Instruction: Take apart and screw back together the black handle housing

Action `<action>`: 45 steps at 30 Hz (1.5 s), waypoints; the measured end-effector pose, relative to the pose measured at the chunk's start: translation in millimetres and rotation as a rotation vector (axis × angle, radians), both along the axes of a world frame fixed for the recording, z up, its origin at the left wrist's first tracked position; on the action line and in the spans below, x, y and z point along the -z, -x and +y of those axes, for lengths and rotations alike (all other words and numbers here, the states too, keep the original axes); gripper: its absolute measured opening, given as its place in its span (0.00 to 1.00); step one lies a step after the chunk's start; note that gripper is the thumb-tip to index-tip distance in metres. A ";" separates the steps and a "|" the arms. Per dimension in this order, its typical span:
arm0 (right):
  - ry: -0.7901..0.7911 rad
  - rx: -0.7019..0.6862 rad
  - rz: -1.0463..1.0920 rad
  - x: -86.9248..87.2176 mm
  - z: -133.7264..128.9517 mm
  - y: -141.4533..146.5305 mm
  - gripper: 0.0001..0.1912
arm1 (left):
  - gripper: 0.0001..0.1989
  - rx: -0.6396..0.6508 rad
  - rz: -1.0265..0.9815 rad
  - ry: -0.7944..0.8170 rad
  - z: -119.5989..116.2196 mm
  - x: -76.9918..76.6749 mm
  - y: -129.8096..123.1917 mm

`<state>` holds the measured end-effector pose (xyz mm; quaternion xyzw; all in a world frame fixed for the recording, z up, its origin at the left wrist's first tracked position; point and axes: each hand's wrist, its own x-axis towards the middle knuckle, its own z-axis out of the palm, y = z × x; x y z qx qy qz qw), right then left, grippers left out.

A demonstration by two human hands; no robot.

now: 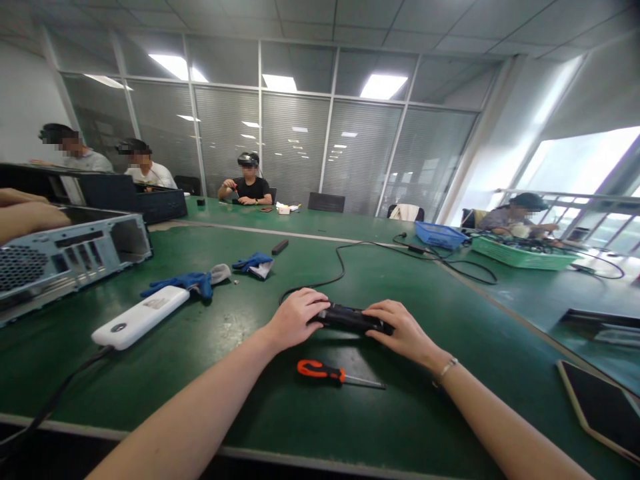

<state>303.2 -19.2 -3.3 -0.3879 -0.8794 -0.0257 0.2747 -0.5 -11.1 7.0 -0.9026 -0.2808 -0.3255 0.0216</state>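
Note:
A long black device (350,317) lies across the green tabletop in front of me, gripped at both ends. My left hand (299,316) has its fingers curled over the left end, where a black cable runs off. Around the right end closes my right hand (395,329), thumb on the near side and fingers on top. My palms and fingers hide parts of the device, and its exact kind is not clear. Nearer to me, a screwdriver (340,375) with an orange and black handle rests flat, its metal shaft pointing right.
To the left are a white power bank (143,317), blue gloves (200,283) and an open computer case (75,260) with another person's arm over it. A phone (603,407) lies at right. Farther back stand a blue basket (440,235) and a green basket (523,255); several people sit around.

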 end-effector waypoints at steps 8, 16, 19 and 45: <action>-0.076 0.008 -0.026 1.2 2.1 4.9 0.19 | 0.21 -0.033 -0.059 0.029 13.0 11.4 -2.1; -0.053 0.038 -0.033 4.3 4.7 2.6 0.19 | 0.26 -0.046 -0.097 0.222 21.2 25.0 0.4; -0.035 0.025 -0.026 5.4 5.6 1.1 0.19 | 0.26 -0.021 -0.080 0.322 21.7 24.7 5.0; 0.102 0.048 -0.042 14.2 11.8 -1.0 0.24 | 0.32 -0.040 -0.028 0.357 30.2 22.6 12.7</action>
